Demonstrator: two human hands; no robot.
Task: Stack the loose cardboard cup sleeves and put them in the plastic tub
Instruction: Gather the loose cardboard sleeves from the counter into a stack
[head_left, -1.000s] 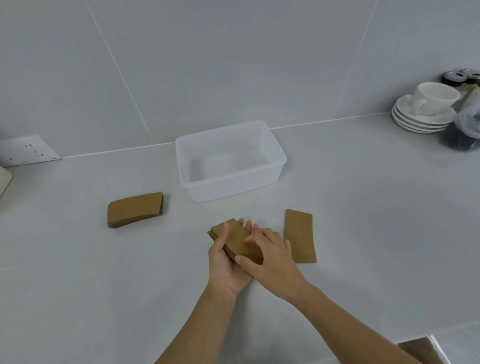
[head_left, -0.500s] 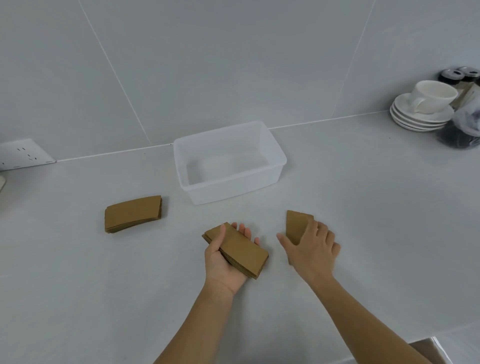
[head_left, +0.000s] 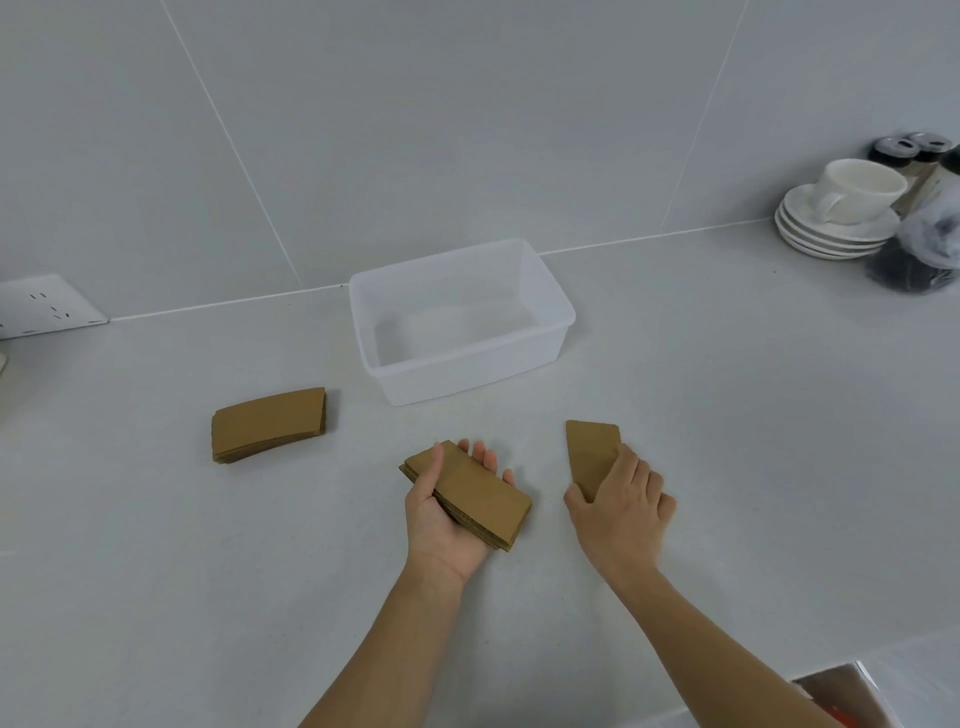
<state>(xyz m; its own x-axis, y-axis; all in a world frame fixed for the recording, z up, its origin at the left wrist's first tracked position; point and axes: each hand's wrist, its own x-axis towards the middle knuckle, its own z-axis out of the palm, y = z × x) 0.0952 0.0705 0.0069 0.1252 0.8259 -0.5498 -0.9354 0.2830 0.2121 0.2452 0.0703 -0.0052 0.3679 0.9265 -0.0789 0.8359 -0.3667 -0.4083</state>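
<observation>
My left hand, palm up, holds a stack of brown cardboard sleeves just above the counter, thumb laid over its left end. My right hand rests on the near end of a single brown sleeve lying flat on the counter; thumb and fingers are closing on its edges. Another stack of sleeves lies on the counter to the left. The clear plastic tub stands behind the hands with nothing inside.
A white cup on stacked saucers and dark jars stand at the back right by the wall. A wall socket is at the far left. The counter's front edge runs by my right forearm.
My right hand left the stack in my left hand, moved right and came down on the single sleeve. The left hand stayed put with its stack.
</observation>
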